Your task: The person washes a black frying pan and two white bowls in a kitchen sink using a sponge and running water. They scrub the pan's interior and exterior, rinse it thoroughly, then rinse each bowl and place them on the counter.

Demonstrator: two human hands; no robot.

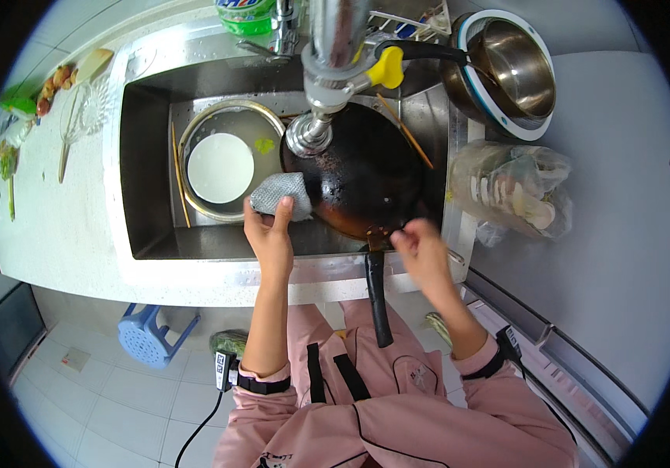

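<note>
My left hand (270,228) grips a grey mesh scrubbing cloth (281,195) at the left edge of a blackened wok (364,169). The wok lies in the right half of the stainless-steel sink (150,175), its black handle (376,298) reaching over the front edge towards me. Blurred, my right hand (422,248) is by the wok's near rim, right of the handle; whether its fingers hold the rim cannot be made out. Left of the wok, a metal basin (194,207) of cloudy water contains a white round dish (221,168) and a bit of green leaf (264,145).
A faucet (310,136) with a yellow lever (387,67) hangs over the wok. Chopsticks (180,175) lie in the sink. Stacked bowls and a pan (516,70) stand at right, above a plastic bag (510,190). A whisk (66,140) lies left; a blue stool (150,336) stands below.
</note>
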